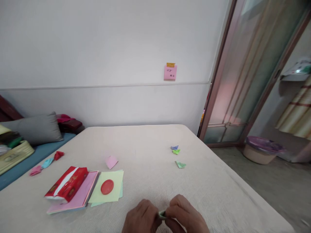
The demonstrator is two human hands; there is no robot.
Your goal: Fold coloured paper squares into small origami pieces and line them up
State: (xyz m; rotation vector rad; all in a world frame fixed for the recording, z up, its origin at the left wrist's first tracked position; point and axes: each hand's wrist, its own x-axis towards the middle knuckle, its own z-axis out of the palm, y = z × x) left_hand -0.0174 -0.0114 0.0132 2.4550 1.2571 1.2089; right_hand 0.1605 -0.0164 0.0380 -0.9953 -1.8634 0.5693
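Note:
At the near edge of the cloth-covered table (145,181), a small folded piece of pale green paper (162,215) is pinched between my two hands. My left hand (143,216) grips it from the left, fingers curled. From the right, my right hand (186,213) holds its other side between thumb and fingers. Most of the paper is hidden by the fingers. Farther off on the right lie small folded papers: a green one (180,164), a lime one (176,151) and a blue one (174,147).
To the left, a red tissue pack (69,184) rests on coloured paper sheets (84,191). A red disc (107,187) lies on yellow-green paper (116,181). A pink folded paper (111,162) is beyond. Red (58,155), blue (47,162) and pink (35,170) folded papers line the left edge.

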